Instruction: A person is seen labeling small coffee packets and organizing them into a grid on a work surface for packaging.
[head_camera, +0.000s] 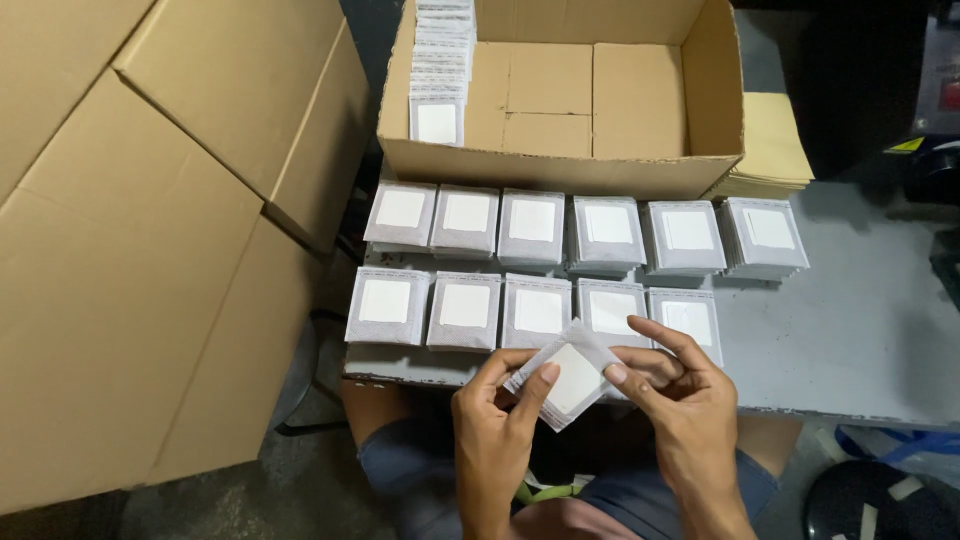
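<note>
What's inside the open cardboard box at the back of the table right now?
Inside the open cardboard box, one row of white packets stands on edge along its left wall. The rest of its floor is bare cardboard. The near wall hides the floor strip just behind it.

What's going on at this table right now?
A seated person holds a small stack of flat white packets in both hands, the left hand and right hand pinching it by its edges over the near side of the grey table. On the table lie two rows of similar packet stacks, six in the far row and five in the near one. Behind them an open cardboard box holds one upright row of packets at its left side; the rest of it is bare. Large closed cartons stand to the left.
</note>
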